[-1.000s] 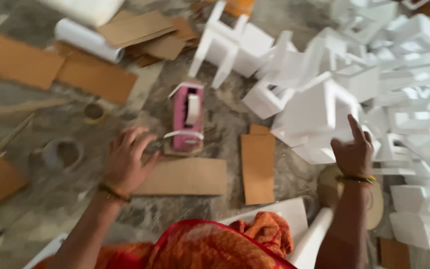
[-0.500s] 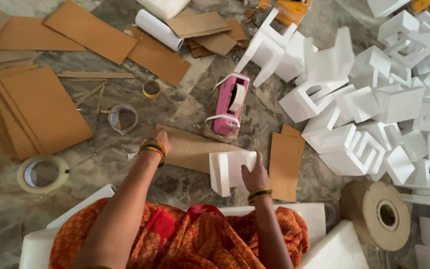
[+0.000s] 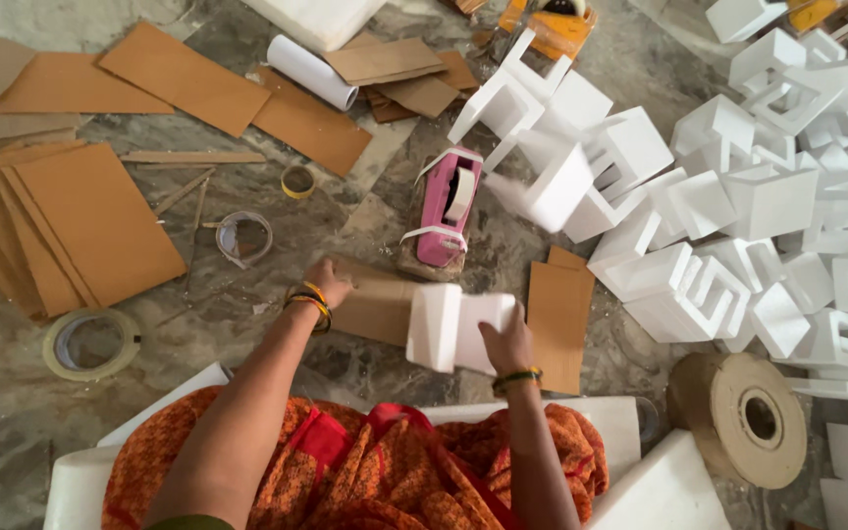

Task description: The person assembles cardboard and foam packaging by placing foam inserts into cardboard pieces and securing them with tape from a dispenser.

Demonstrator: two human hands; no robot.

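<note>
White foam block (image 3: 458, 329) clamped in right hand (image 3: 505, 345) — left hand (image 3: 329, 284) spread flat, fingers apart, on brown cardboard sheet (image 3: 377, 304).

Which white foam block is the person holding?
The blurry white foam block under the right hand, apart from the heap of white foam pieces farther right.

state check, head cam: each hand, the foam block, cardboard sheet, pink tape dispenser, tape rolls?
left hand: resting on the cardboard sheet, holding nothing.
right hand: gripping the white foam block.
white foam block: held over the sheet's right end.
cardboard sheet: flat on the floor.
pink tape dispenser: on the floor, loaded, untouched.
large brown tape roll: lying flat.
clear tape roll: lying flat.
</note>
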